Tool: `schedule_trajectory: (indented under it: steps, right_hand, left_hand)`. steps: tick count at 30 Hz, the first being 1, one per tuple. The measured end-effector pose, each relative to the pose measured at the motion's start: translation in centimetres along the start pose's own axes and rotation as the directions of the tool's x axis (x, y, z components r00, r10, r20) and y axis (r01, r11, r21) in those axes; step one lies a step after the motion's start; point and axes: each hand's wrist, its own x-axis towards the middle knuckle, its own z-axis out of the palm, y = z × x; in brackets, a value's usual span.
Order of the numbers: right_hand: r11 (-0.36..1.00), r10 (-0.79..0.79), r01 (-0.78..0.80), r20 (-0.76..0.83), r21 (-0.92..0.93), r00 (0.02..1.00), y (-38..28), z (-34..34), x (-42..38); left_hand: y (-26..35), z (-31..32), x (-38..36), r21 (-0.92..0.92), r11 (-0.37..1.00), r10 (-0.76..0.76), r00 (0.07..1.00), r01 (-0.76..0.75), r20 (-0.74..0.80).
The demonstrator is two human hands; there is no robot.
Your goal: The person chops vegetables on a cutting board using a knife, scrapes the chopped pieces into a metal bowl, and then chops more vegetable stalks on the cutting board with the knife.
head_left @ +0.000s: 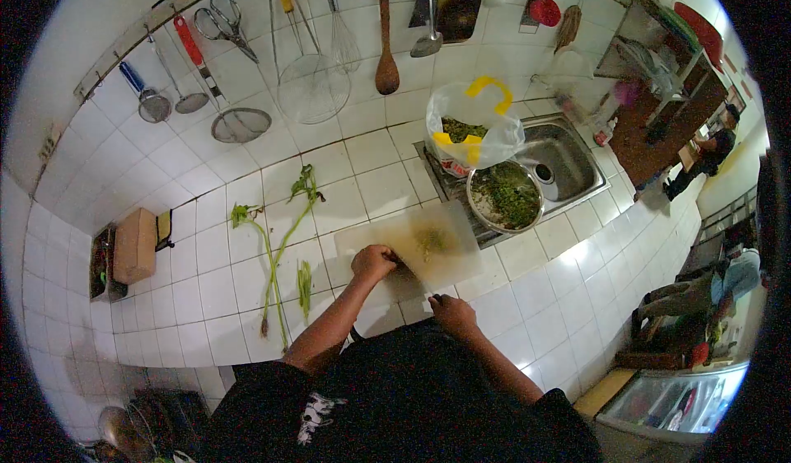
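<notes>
My right hand [451, 313] is closed round the dark handle of a knife [420, 283], whose blade slants up and left over the cutting board [362, 239]. Near the blade's tip, my left hand [375, 261] has its fingers pressed together; what they hold, if anything, is hidden. Chopped greens [430, 240] lie on the board, right of the blade. Leafy green stalks [272, 253] are spread on the tiles to the left, beside a small bunch of cut stems [305, 290]. Up and right of the board stands a metal bowl [540, 209] of chopped greens.
Behind the bowl, a plastic bag [503, 137] with greens stands beside the steel sink [568, 146]. A brown box [134, 245] sits at the far left. Utensils, including a wooden spoon [386, 67], hang on the wall. Other people [709, 154] are at the right.
</notes>
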Motion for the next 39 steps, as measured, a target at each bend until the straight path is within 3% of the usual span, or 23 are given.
schedule_trajectory:
  steps: [3, 7, 10, 12, 13, 15, 22, 24, 28, 33, 39]
  right_hand:
    - [1.000, 0.016, -0.016, -0.011, -0.010, 1.000, -0.5, 0.6, 0.9]
    - [0.998, 0.050, -0.053, -0.097, -0.026, 0.994, 0.1, 0.3, 1.0]
    - [0.996, 0.089, -0.088, -0.092, 0.010, 0.992, 0.6, -0.9, 0.4]
    - [0.993, 0.120, -0.118, -0.090, 0.023, 0.989, 1.4, -0.8, 0.5]
    - [0.990, 0.142, -0.140, -0.085, 0.034, 0.986, 1.6, -0.7, 0.6]
    - [0.990, 0.136, -0.133, -0.074, 0.039, 0.988, 2.1, -0.6, 0.3]
    - [0.989, 0.100, -0.097, -0.022, 0.110, 0.995, 1.6, -0.5, -1.5]
    - [0.988, 0.136, -0.133, -0.024, 0.080, 0.990, 1.8, 0.1, -1.1]
    - [0.991, 0.124, -0.120, -0.049, 0.064, 0.991, 1.4, -0.4, -1.2]
    - [0.991, 0.125, -0.124, -0.025, 0.043, 0.992, 1.4, -1.2, -0.7]
    - [0.993, 0.121, -0.121, 0.030, -0.001, 0.992, 1.3, -1.0, -0.6]
  left_hand:
    - [-0.1, 0.3, -0.2, 0.008, 0.999, 0.044, 0.995, -0.044, -0.088]
    - [0.3, 0.1, -1.2, -0.002, 0.999, 0.040, 0.997, -0.040, -0.068]
    - [0.9, 0.2, -2.6, -0.033, 0.984, 0.173, 0.981, -0.176, -0.090]
    - [1.0, 0.7, -2.8, 0.165, 0.930, 0.353, 0.925, -0.329, -0.144]
    - [0.8, 1.2, -2.6, 0.165, 0.929, 0.354, 0.924, -0.331, -0.141]
    - [0.9, 1.7, -2.1, 0.188, 0.864, 0.502, 0.834, -0.468, -0.228]
    - [0.5, 0.9, -2.7, 0.044, 0.897, 0.434, 0.856, -0.440, -0.280]
    - [-0.2, 0.8, -3.1, 0.090, 0.901, 0.434, 0.882, -0.424, -0.185]
    - [0.2, 1.1, -3.7, 0.162, 0.877, 0.480, 0.848, -0.453, -0.225]
    - [1.1, 0.9, -3.7, 0.321, 0.857, 0.458, 0.882, -0.403, -0.115]
    - [1.5, 1.0, -4.1, 0.302, 0.870, 0.440, 0.890, -0.389, -0.122]
